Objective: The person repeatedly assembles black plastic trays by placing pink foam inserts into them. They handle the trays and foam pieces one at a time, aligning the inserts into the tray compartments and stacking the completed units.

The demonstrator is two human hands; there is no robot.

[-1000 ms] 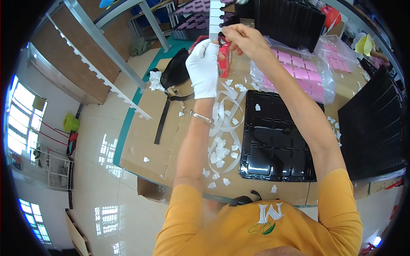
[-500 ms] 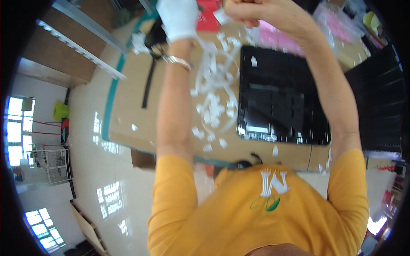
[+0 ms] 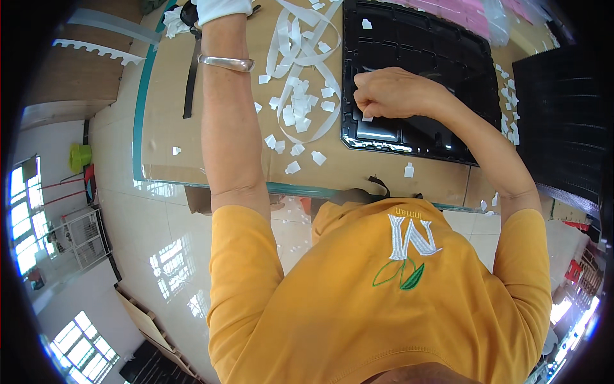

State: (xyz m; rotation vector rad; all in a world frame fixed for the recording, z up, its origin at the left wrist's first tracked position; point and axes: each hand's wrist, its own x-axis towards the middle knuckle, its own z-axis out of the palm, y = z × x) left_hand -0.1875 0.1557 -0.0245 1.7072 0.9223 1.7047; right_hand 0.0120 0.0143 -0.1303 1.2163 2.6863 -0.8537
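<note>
My right hand is over the near left part of a shiny black plastic tray, its fingers curled and pressed together. A small white tab shows just below those fingers, apparently pinched in them. Another white tab lies on the tray near its far left corner. My left hand wears a white glove and is cut off by the top edge, so its fingers are hidden. On the cardboard-covered table, between my arms, lie a pile of loose white tabs and looped white strip.
A black strap lies left of my left forearm. Pink wrapped material is behind the tray. More white tabs line the tray's right side, beside a large black ribbed sheet. Teal tape borders the table's left edge.
My right hand has come nearer, from the far side of the table down onto the black tray. My left hand has gone mostly out of the top edge. The whole view has shifted.
</note>
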